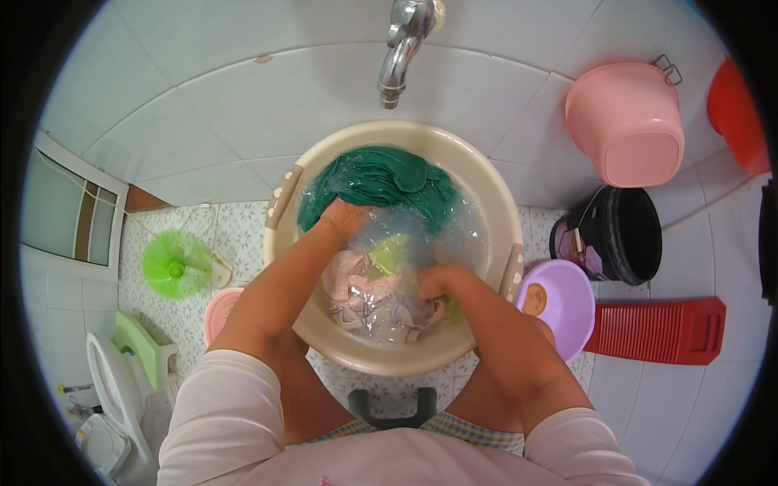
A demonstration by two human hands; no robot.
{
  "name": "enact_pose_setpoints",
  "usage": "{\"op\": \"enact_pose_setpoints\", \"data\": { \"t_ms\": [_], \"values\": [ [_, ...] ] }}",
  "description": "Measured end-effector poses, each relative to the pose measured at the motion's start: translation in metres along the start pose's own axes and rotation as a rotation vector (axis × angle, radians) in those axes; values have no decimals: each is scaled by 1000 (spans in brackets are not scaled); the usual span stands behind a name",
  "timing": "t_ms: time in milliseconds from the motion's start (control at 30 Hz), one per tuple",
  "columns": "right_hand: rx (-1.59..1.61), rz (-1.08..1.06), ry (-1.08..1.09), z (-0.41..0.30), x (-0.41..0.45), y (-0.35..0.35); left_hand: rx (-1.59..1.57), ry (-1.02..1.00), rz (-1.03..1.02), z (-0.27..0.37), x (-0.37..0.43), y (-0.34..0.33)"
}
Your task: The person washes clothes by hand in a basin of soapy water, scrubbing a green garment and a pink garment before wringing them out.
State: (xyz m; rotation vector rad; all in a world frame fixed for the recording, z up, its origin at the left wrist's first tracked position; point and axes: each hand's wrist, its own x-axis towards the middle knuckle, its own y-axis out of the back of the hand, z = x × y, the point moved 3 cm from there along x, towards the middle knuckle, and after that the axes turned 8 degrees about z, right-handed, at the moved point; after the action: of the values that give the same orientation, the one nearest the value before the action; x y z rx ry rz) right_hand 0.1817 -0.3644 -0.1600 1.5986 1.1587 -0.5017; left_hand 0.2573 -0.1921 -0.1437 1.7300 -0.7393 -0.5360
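A large beige plastic basin [495, 200] with brown handles stands in front of me, holding cloudy water and wet cloth. Dark green fabric [380, 176] is bunched along its far side. Pink and pale cloth [364, 285] floats at the near side, beside a yellow-green piece [389, 254] in the middle. My left hand [346, 217] reaches into the water at the near edge of the green fabric, its fingers submerged. On the right of the pale cloth, my right hand [431, 282] is also partly under water. The water hides what either hand grips.
A chrome tap [395, 73] projects above the far rim. At right are a purple basin [571, 304], a red washboard [662, 331], a black bucket [608, 234] and a hanging pink bucket [632, 121]. Left hold a green fan [176, 267], a pink basin [216, 310] and a toilet [112, 376].
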Motion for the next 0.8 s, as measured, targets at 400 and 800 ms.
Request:
{"op": "enact_pose_setpoints", "data": {
  "t_ms": [400, 800],
  "values": [
    [136, 957, -277, -8, -30, 0, -475, 421, -281, 103, -64, 42],
    [-146, 394, -188, 31, 1, -15, -589, 579, -480, 55, -60, 5]
  ]
}}
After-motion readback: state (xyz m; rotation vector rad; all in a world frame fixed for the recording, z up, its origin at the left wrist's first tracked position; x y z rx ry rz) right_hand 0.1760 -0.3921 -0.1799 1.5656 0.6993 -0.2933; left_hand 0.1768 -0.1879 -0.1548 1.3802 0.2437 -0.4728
